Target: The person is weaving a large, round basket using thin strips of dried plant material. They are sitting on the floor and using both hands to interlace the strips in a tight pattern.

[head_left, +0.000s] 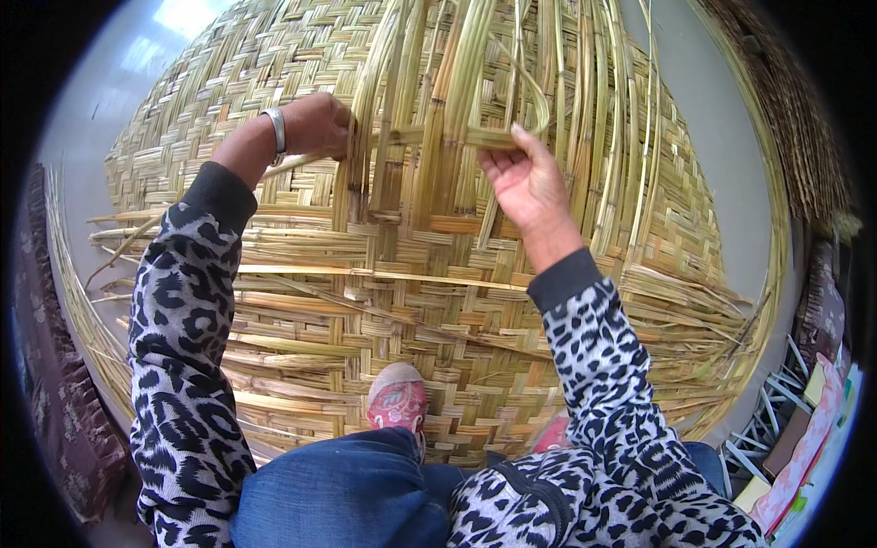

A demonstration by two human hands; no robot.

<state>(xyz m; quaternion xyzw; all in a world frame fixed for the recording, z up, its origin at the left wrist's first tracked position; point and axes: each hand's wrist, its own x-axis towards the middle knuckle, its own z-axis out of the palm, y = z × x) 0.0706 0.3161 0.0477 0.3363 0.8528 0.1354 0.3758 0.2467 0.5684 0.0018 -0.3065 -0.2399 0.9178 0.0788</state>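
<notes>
A large mat [457,310] of flat yellow-green reed strips lies beneath me, woven in a criss-cross pattern. Several lengthwise strips [443,100] stand loose from the weave between my hands. One crosswise reed strip [493,138] passes through them and bends back in a loop at the right. My right hand [530,183] pinches this strip by the loop, thumb on top and fingers curled under. At the left edge of the loose strips, my left hand [322,126] is closed round the reed; its fingertips are partly hidden.
Unwoven reed ends stick out at the mat's left and right sides. A bundle of dark thin stalks [786,110] is at the upper right. My red shoe [398,398] rests on the mat. A metal rack [763,402] stands lower right, dark patterned cloth [68,365] at left.
</notes>
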